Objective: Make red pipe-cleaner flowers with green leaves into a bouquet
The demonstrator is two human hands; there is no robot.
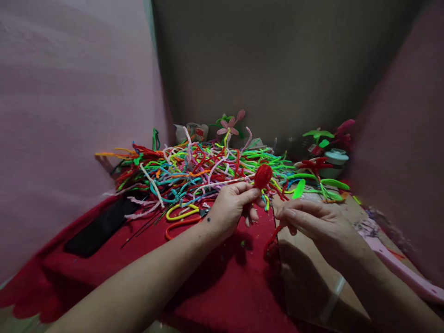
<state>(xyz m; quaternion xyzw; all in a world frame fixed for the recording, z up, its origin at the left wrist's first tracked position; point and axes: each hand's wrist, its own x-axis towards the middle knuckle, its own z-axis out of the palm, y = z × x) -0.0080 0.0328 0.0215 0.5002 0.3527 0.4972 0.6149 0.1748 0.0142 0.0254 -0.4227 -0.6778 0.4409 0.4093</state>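
My left hand (236, 206) pinches the base of a red fuzzy flower bud (263, 176), made of bent pipe cleaners and held upright. To its right, my right hand (312, 219) has thumb and forefinger pressed together on a red pipe cleaner (275, 235), whose end dangles below the fingers. Whether that strand joins the bud is hidden. Behind both hands spreads a big tangled heap of colourful pipe cleaners (208, 166). Scissors with yellow and orange handles (182, 213) lie beside my left wrist, their blades mostly covered.
A dark phone (99, 229) rests on the red cloth (222, 286) at left, near thin dark sticks (145, 225). Pink pipe-cleaner flowers (228, 127) stand at the back. On the right are a pale blue lidded container (336, 159), green leaves (336, 184) and a pink plastic strip (402, 266).
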